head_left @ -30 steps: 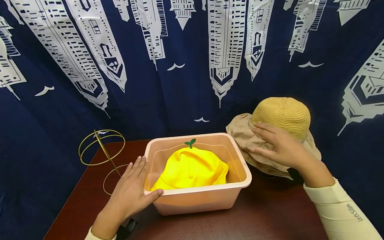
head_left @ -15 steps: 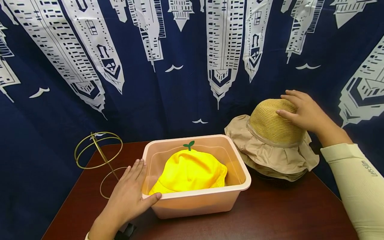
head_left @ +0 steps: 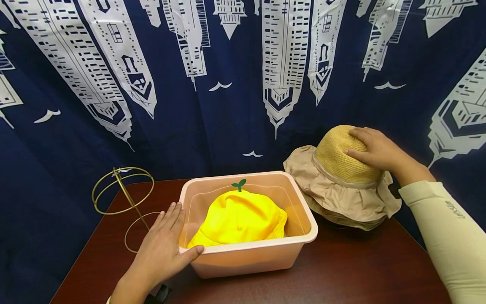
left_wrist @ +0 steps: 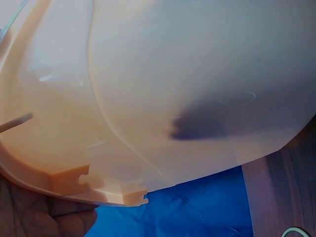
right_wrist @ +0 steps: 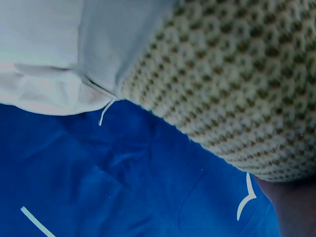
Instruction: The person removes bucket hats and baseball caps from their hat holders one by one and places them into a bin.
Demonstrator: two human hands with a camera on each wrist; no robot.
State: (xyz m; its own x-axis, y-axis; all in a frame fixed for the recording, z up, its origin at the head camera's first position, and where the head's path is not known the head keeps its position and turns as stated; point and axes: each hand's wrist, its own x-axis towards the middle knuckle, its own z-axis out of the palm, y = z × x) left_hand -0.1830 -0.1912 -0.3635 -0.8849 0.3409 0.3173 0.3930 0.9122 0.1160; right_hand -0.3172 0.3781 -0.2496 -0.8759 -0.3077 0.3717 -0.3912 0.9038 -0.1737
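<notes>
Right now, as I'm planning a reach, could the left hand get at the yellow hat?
Probably yes: the left hand already touches the tub, whose top is open, and nothing visible lies over the yellow hat.

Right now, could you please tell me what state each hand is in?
Left hand: open, touching the peach bin at its near corner.
Right hand: on top of the straw hat; whether it grips cannot be told.
</notes>
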